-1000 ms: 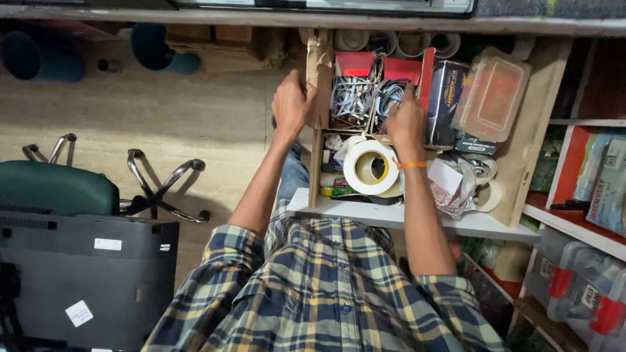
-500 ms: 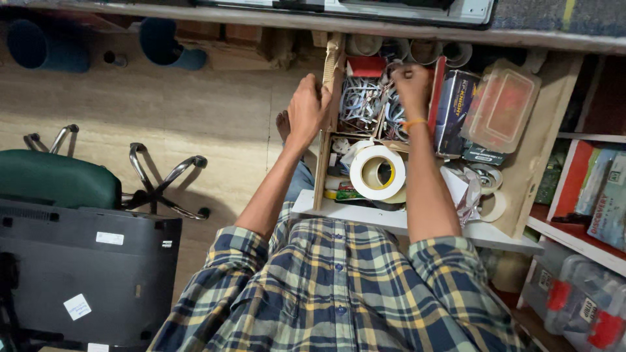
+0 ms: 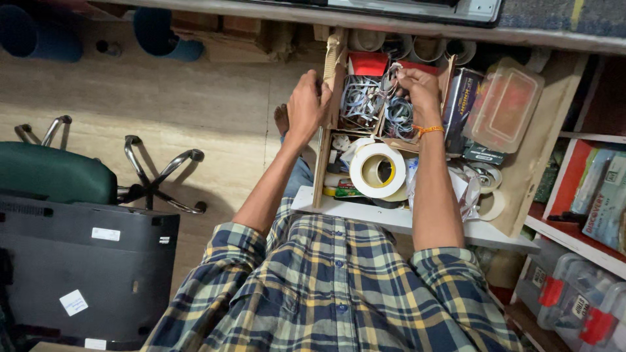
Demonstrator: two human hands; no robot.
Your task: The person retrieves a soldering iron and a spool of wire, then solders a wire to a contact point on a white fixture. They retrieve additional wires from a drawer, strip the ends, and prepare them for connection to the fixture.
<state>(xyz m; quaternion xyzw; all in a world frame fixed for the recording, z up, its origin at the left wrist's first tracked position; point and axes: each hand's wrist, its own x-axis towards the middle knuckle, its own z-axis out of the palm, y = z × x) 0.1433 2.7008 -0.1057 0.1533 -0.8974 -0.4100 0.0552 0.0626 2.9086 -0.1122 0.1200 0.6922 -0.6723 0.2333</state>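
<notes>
Gripping drawer side wall (image 3: 324, 140), left hand (image 3: 308, 104); right hand (image 3: 417, 88) fingers pinching cable bundle (image 3: 394, 114).

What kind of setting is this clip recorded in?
Probably an office or workshop storeroom: an open drawer crammed with a white tape roll and bundled cables, a green swivel chair on the floor, and shelved plastic storage boxes.
</notes>
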